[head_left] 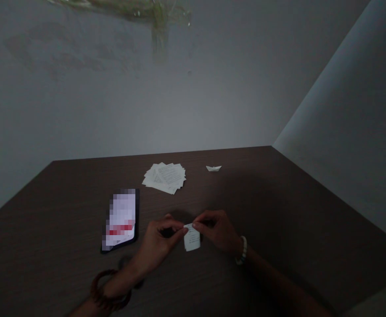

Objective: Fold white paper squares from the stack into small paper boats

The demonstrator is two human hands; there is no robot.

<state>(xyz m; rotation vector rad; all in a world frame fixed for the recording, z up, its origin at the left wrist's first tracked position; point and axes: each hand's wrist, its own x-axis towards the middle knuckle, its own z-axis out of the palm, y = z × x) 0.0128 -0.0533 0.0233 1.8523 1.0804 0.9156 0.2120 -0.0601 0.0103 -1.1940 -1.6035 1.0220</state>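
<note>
Dim room, worktop against a wall. Left hand and right hand pinch 1 paper slip between them by its top edge, probably keeping it square. Phone sits left, likely for easy viewing; paper pile and paper boat are farther back.

The brown table carries fanned printed papers near its far edge; a small paper boat sits toward the far right corner; a lit phone lies toward the left edge.
</note>
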